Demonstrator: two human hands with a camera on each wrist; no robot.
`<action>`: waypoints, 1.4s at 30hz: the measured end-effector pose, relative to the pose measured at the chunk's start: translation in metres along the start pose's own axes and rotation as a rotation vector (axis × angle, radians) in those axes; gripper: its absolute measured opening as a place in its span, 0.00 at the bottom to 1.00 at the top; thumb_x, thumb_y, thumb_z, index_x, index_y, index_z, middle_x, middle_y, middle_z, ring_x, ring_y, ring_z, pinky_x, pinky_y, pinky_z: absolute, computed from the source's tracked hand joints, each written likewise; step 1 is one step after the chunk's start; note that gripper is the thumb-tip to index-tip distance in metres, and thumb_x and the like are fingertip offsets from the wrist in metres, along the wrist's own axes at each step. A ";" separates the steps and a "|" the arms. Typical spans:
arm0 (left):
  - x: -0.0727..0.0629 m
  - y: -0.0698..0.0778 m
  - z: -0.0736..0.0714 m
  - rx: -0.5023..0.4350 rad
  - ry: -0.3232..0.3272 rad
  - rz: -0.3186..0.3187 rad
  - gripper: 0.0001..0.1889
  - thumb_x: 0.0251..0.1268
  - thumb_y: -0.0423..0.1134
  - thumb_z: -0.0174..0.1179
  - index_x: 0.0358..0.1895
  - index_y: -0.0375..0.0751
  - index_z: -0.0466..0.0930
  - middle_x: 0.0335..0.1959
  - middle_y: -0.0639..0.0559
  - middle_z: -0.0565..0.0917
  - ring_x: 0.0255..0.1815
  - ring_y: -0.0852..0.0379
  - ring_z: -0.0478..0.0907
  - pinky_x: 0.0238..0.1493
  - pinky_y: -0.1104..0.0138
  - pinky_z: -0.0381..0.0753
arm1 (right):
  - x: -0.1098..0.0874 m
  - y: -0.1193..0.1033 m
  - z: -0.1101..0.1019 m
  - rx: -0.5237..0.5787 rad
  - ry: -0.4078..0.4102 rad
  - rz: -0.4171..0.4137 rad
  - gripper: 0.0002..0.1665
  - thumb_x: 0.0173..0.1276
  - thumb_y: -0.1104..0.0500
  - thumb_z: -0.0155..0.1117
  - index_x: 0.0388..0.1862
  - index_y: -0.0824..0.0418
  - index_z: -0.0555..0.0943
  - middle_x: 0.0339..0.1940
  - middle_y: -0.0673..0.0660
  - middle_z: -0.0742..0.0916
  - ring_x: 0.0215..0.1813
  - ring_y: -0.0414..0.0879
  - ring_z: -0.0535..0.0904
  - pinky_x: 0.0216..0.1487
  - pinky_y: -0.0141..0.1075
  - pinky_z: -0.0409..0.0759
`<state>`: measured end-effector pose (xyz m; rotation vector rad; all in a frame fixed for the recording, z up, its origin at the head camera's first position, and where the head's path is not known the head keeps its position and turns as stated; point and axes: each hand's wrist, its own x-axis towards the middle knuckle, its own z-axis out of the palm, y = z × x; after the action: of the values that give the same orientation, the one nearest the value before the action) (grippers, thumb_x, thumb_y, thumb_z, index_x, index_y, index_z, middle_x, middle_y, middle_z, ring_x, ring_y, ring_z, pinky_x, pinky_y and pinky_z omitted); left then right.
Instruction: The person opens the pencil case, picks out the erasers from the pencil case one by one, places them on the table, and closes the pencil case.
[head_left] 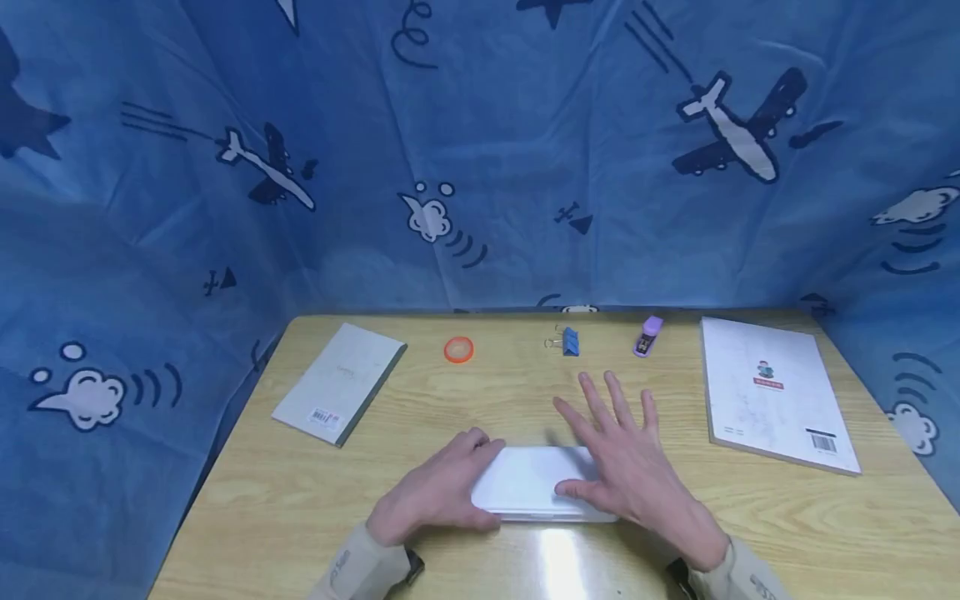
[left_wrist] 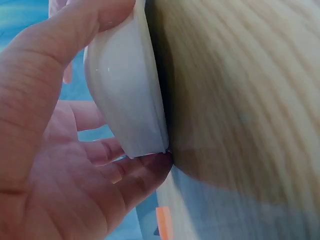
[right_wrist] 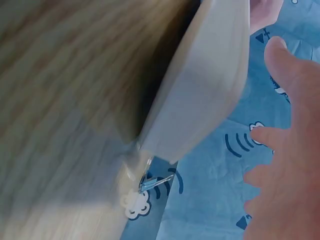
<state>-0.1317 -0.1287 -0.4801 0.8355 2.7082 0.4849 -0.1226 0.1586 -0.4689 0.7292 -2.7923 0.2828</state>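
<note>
A white, flat-topped case with sloping sides lies near the front middle of the table. My left hand grips its left end, thumb along the near edge and fingers at the far edge. In the left wrist view, that hand's fingertips reach the lower rim of the case, close against the wood. Over the right end hovers my right hand, fingers spread and straight, hiding part of that end. The right wrist view shows a gap between its thumb and the case.
Along the back lie an orange-rimmed disc, a blue binder clip and a small purple item. A grey notebook lies left, a white book right. Blue patterned cloth hangs behind the table.
</note>
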 end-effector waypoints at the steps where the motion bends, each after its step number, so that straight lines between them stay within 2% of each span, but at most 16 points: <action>1: 0.000 -0.001 -0.001 -0.003 0.000 0.001 0.54 0.43 0.61 0.76 0.77 0.49 0.64 0.62 0.54 0.73 0.55 0.62 0.72 0.58 0.68 0.79 | 0.000 -0.002 0.000 0.008 -0.003 -0.010 0.64 0.48 0.20 0.68 0.81 0.45 0.62 0.85 0.63 0.56 0.84 0.69 0.45 0.73 0.79 0.43; 4: -0.001 -0.003 -0.004 -0.028 0.005 0.011 0.53 0.44 0.61 0.75 0.77 0.50 0.64 0.64 0.54 0.74 0.57 0.61 0.72 0.58 0.67 0.79 | 0.000 -0.010 -0.002 0.033 0.006 -0.091 0.58 0.50 0.23 0.70 0.76 0.47 0.70 0.81 0.61 0.67 0.81 0.65 0.57 0.74 0.75 0.49; 7: -0.001 -0.006 -0.006 -0.093 0.013 0.011 0.52 0.44 0.60 0.76 0.76 0.53 0.63 0.66 0.54 0.75 0.60 0.60 0.73 0.59 0.65 0.79 | 0.000 -0.019 -0.003 0.047 0.005 -0.214 0.44 0.52 0.31 0.75 0.65 0.49 0.80 0.68 0.56 0.82 0.71 0.56 0.76 0.73 0.64 0.65; 10: 0.000 -0.009 -0.008 -0.162 0.017 -0.012 0.51 0.44 0.60 0.76 0.74 0.57 0.61 0.64 0.53 0.76 0.59 0.59 0.74 0.57 0.64 0.79 | -0.001 -0.026 -0.002 0.055 -0.003 -0.301 0.31 0.53 0.38 0.78 0.53 0.51 0.86 0.55 0.51 0.90 0.58 0.49 0.85 0.63 0.51 0.80; 12: 0.001 -0.011 -0.008 -0.199 0.017 -0.028 0.50 0.44 0.60 0.77 0.72 0.57 0.61 0.62 0.53 0.76 0.55 0.59 0.74 0.53 0.66 0.79 | -0.001 -0.029 -0.002 0.054 -0.004 -0.321 0.25 0.53 0.42 0.79 0.47 0.51 0.87 0.50 0.49 0.91 0.52 0.47 0.87 0.55 0.44 0.84; 15: 0.003 -0.013 -0.009 -0.237 0.013 -0.037 0.49 0.43 0.61 0.77 0.70 0.57 0.61 0.58 0.53 0.77 0.51 0.60 0.75 0.48 0.68 0.78 | 0.000 -0.031 -0.002 0.027 0.024 -0.353 0.18 0.51 0.45 0.80 0.38 0.50 0.87 0.44 0.49 0.92 0.45 0.45 0.88 0.45 0.38 0.86; 18: 0.003 -0.014 -0.010 -0.270 0.020 -0.024 0.49 0.42 0.60 0.78 0.69 0.54 0.61 0.57 0.53 0.78 0.48 0.61 0.76 0.47 0.70 0.78 | 0.002 -0.032 -0.003 -0.020 0.080 -0.421 0.14 0.51 0.47 0.80 0.31 0.50 0.84 0.37 0.47 0.92 0.37 0.42 0.87 0.37 0.34 0.85; 20: 0.004 -0.015 -0.011 -0.283 0.029 -0.015 0.49 0.41 0.59 0.78 0.68 0.52 0.61 0.57 0.52 0.79 0.48 0.61 0.77 0.47 0.70 0.78 | 0.004 -0.032 -0.002 -0.058 0.131 -0.477 0.13 0.51 0.49 0.78 0.27 0.50 0.81 0.31 0.44 0.90 0.31 0.40 0.85 0.31 0.31 0.81; 23: 0.004 -0.016 -0.012 -0.293 0.043 -0.005 0.49 0.41 0.59 0.78 0.66 0.49 0.61 0.57 0.50 0.80 0.46 0.61 0.77 0.45 0.71 0.78 | 0.008 -0.031 0.000 -0.106 0.218 -0.565 0.12 0.52 0.52 0.74 0.23 0.50 0.76 0.22 0.41 0.85 0.22 0.36 0.78 0.23 0.28 0.71; 26: 0.005 -0.016 -0.011 -0.286 0.051 0.000 0.47 0.41 0.59 0.78 0.63 0.48 0.62 0.56 0.50 0.80 0.44 0.61 0.77 0.42 0.72 0.78 | 0.012 -0.029 0.003 -0.139 0.287 -0.651 0.10 0.54 0.54 0.67 0.22 0.52 0.75 0.19 0.41 0.83 0.20 0.35 0.76 0.19 0.28 0.66; 29: 0.006 -0.017 -0.011 -0.288 0.054 0.002 0.45 0.41 0.59 0.78 0.61 0.48 0.63 0.52 0.51 0.80 0.41 0.62 0.76 0.39 0.72 0.78 | 0.015 -0.026 0.003 -0.162 0.317 -0.731 0.08 0.62 0.55 0.59 0.24 0.54 0.77 0.21 0.44 0.86 0.22 0.35 0.79 0.20 0.29 0.69; 34: 0.006 -0.017 -0.011 -0.304 0.045 -0.004 0.41 0.41 0.58 0.78 0.57 0.52 0.63 0.44 0.55 0.79 0.36 0.62 0.76 0.33 0.71 0.78 | 0.020 -0.021 0.001 -0.199 0.323 -0.824 0.18 0.74 0.58 0.47 0.30 0.58 0.83 0.27 0.48 0.91 0.25 0.36 0.84 0.25 0.29 0.79; 36: 0.005 -0.017 -0.012 -0.305 0.041 -0.007 0.41 0.42 0.58 0.77 0.57 0.52 0.63 0.42 0.55 0.78 0.35 0.62 0.76 0.32 0.71 0.78 | 0.022 -0.019 0.000 -0.209 0.320 -0.851 0.17 0.73 0.58 0.50 0.33 0.58 0.85 0.29 0.49 0.92 0.27 0.36 0.85 0.27 0.28 0.82; 39: 0.005 -0.016 -0.012 -0.299 0.041 -0.008 0.41 0.42 0.59 0.77 0.58 0.51 0.63 0.42 0.55 0.78 0.35 0.62 0.76 0.32 0.72 0.78 | 0.025 -0.016 -0.003 -0.201 0.302 -0.878 0.10 0.69 0.54 0.61 0.35 0.57 0.86 0.31 0.49 0.92 0.28 0.36 0.86 0.30 0.27 0.82; 42: 0.004 -0.017 -0.011 -0.286 0.045 -0.010 0.42 0.42 0.59 0.77 0.59 0.50 0.63 0.44 0.55 0.78 0.36 0.62 0.76 0.33 0.72 0.77 | 0.027 -0.014 -0.004 -0.158 0.283 -0.895 0.10 0.62 0.52 0.71 0.37 0.57 0.86 0.33 0.49 0.93 0.31 0.35 0.88 0.30 0.25 0.80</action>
<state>-0.1473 -0.1417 -0.4768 0.7391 2.5952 0.8727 -0.1381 0.1357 -0.4557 1.6238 -1.9478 -0.0119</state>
